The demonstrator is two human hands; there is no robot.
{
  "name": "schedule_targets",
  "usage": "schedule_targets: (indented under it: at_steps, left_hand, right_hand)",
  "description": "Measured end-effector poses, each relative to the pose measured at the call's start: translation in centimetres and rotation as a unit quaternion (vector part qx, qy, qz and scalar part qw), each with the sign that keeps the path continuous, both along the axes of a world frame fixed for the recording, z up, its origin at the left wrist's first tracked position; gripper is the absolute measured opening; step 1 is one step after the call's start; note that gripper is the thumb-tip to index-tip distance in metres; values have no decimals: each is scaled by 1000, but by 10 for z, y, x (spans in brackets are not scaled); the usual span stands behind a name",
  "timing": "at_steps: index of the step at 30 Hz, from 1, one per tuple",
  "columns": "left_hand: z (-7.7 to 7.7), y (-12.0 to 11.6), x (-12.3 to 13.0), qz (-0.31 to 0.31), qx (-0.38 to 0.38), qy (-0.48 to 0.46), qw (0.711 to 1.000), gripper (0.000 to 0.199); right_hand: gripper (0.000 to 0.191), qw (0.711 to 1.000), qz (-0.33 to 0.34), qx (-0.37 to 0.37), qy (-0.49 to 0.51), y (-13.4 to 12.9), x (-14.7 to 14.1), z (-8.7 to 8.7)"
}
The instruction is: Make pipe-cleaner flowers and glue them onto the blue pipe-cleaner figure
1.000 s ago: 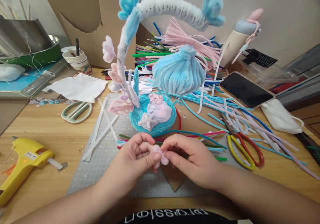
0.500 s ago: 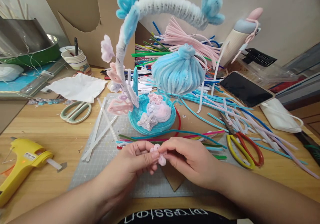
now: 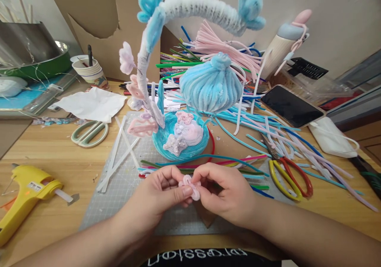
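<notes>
A small pale pink fuzzy piece (image 3: 195,194) is held between both hands above the front of the grey cutting mat (image 3: 98,211). My left hand (image 3: 163,191) pinches it between thumb and fingers from the left. On its right side, my right hand (image 3: 222,191) grips its edge with thumb and forefinger. Behind them stands a fuzzy lamp-like craft with a round blue base (image 3: 163,146), a curved white arch (image 3: 202,8) and a hanging blue shade (image 3: 211,86). Pink and white shell and star shapes lie on the base.
A yellow glue gun (image 3: 32,187) lies at left, green-handled scissors (image 3: 90,134) behind it. Red-and-yellow scissors (image 3: 285,179), a phone (image 3: 293,106) and a white device (image 3: 333,138) are at right. Loose fuzzy stems (image 3: 226,50) are piled behind the craft.
The fingers of my right hand have shifted slightly on the pink piece and spread a little. The piece has tilted and moved slightly right.
</notes>
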State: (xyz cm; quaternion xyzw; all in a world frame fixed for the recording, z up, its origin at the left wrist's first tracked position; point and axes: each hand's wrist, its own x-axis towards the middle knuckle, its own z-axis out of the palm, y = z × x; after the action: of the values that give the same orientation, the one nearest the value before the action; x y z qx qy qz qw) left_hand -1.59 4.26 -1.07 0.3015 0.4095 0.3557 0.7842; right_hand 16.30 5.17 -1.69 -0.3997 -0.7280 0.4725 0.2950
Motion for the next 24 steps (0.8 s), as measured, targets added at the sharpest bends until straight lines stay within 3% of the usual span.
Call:
schedule_targets:
  at_steps: [5, 12, 20, 24]
  left_hand:
    - [1, 0, -1, -24, -35, -29, 999, 22]
    - [4, 0, 0, -13, -10, -14, 1000, 23]
    - [1, -1, -2, -26, 10, -14, 1000, 22]
    - [3, 0, -1, -33, 4, 2, 999, 20]
  right_hand:
    - [5, 993, 18, 106, -45, 2, 6, -2]
    - [3, 984, 18, 165, -67, 1, 7, -4]
    - [4, 987, 36, 144, -57, 1, 8, -3]
    - [10, 995, 58, 76, -25, 1, 8, 3]
